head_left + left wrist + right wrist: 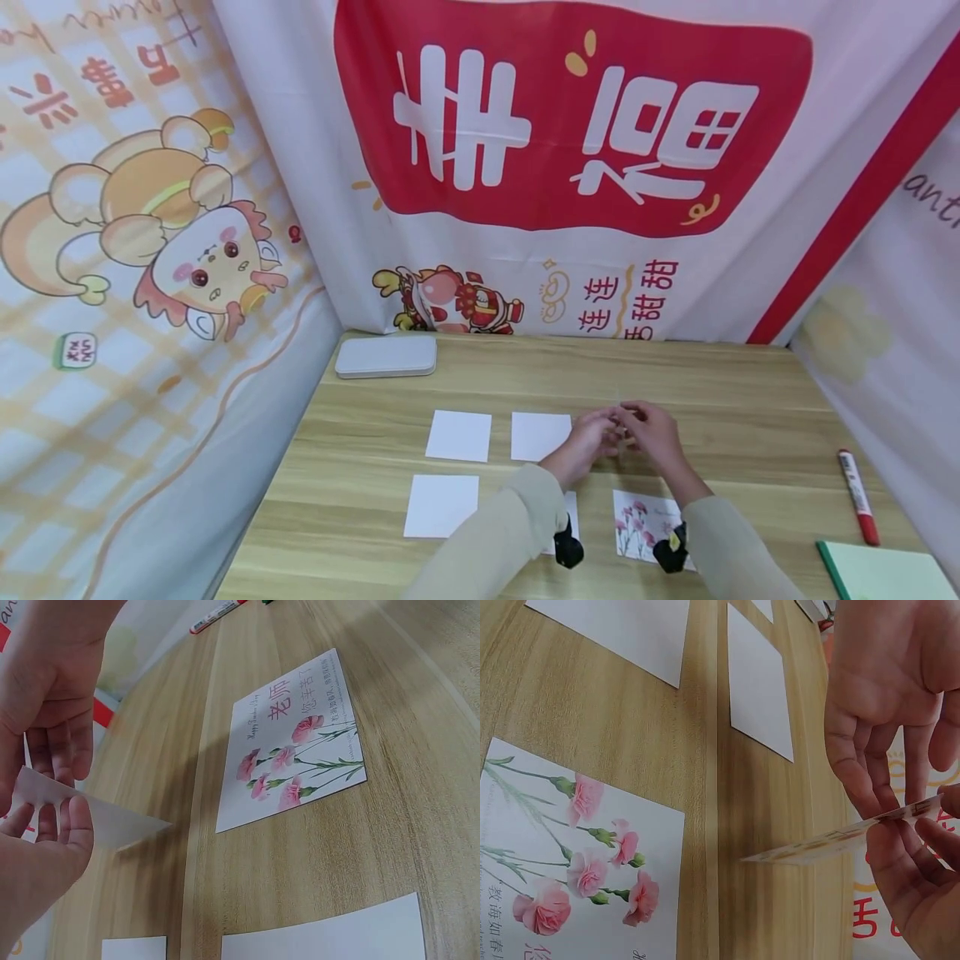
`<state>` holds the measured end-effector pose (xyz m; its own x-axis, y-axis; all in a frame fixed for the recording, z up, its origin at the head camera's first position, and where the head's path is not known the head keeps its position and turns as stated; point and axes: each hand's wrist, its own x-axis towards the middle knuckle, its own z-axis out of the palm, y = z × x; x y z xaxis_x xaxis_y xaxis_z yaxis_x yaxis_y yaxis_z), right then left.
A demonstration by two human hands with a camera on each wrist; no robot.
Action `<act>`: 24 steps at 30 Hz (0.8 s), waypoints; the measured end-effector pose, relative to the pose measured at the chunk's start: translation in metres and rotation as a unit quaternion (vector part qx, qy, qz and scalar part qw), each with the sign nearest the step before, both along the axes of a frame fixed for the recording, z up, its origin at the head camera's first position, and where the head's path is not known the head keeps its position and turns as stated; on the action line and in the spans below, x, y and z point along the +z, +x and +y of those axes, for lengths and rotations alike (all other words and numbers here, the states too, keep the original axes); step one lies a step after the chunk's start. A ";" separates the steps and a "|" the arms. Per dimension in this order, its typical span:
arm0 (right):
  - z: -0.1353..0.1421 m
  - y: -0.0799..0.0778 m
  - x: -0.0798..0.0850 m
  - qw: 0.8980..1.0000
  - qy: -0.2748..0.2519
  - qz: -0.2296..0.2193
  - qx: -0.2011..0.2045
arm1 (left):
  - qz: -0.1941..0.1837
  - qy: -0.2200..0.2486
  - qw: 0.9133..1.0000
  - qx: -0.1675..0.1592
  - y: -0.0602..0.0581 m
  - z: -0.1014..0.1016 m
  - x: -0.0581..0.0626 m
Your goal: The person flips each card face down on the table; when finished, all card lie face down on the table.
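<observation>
My left hand (588, 442) and right hand (656, 433) meet above the table, holding one thin card (112, 814) between them. It is tilted on edge, its lower corner pointing down toward the wood. In the right wrist view the right hand (922, 885) pinches the card (832, 844) by its edge, and brownish print shows on one face. The left hand (900, 682) has its fingertips at that same edge. On the table near my right forearm lies a card with pink carnations and Chinese writing (292, 735). Beside the left hand is a blank white card (540, 436).
More white cards lie to the left, one at the back (459, 436) and one nearer (442, 506); another is partly under my left sleeve. A flat white case (386, 357) sits at the back left. On the right are a red marker (857, 496) and a green-edged pad (888, 571).
</observation>
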<state>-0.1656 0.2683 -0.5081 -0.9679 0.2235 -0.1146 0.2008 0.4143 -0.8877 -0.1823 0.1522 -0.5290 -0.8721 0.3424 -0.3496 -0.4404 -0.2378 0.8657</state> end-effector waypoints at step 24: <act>0.002 0.027 0.046 0.994 -0.037 0.091 -0.039 | 0.001 -0.079 0.995 0.057 -0.003 -0.015 -0.024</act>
